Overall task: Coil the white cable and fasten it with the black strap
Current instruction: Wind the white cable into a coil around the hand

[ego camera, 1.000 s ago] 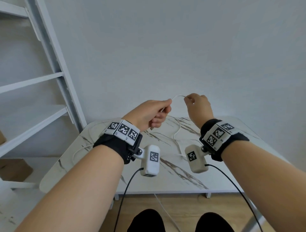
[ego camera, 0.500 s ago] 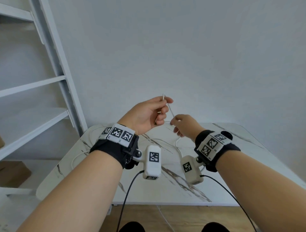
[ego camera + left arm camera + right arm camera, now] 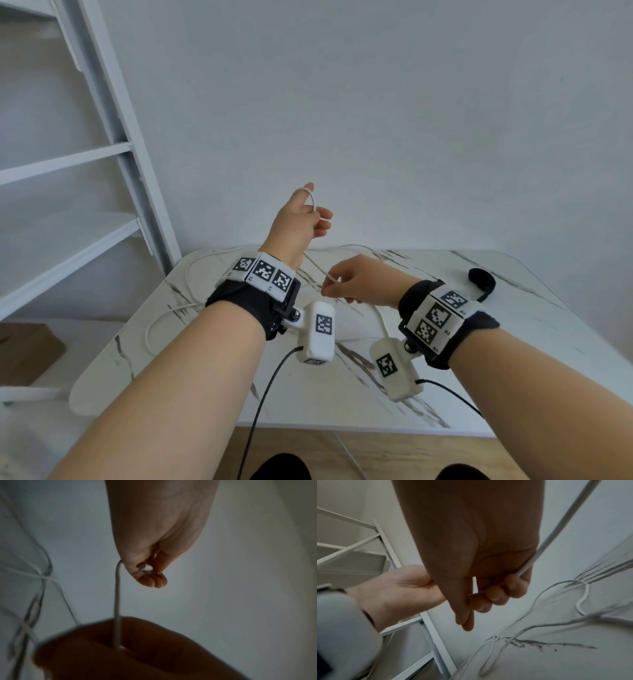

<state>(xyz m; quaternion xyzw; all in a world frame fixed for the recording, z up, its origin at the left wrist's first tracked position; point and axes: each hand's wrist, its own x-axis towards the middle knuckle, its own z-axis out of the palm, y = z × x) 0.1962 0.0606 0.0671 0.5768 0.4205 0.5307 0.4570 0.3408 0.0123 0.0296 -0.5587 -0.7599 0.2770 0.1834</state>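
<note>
The thin white cable [image 3: 378,313] looks like smooth plastic with a faint sheen. The black strap [image 3: 482,280] looks like soft, matt cloth, slightly fuzzy. The rounded white table [image 3: 534,329] has a smooth, glossy marble-look top with grey veins. The white ladder shelf [image 3: 102,150] has a smooth, painted, matt finish. The brown floor [image 3: 394,452] looks like matt wood. The pale wall [image 3: 411,120] is plain and matt.

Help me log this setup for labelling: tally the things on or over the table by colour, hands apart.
White: 1, the white cable, part held up, the rest on the marble table.
Black: 1, the black strap on the table.
Hands: 2, left hand and right hand, both holding the cable.
Total: 4.
</note>
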